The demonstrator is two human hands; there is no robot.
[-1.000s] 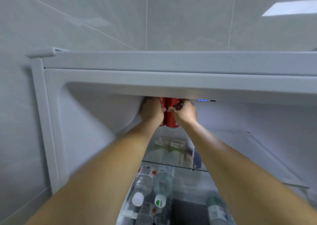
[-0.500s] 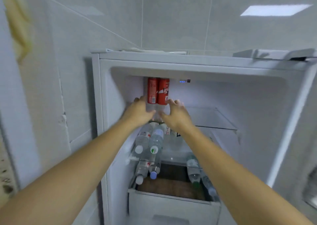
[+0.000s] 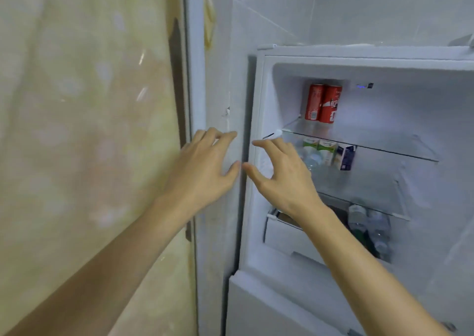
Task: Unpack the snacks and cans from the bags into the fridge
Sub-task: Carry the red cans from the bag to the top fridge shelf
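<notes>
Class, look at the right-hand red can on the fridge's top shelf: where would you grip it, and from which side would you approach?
Grip the right red can round its upright body, coming from the open front and its free right side. The left red can stands tight against its other side, and little room shows above it for a grasp from the top.

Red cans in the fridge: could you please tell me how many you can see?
2. The left can and the right can stand upright side by side at the back left of the top glass shelf. Others may be hidden behind them.
</notes>
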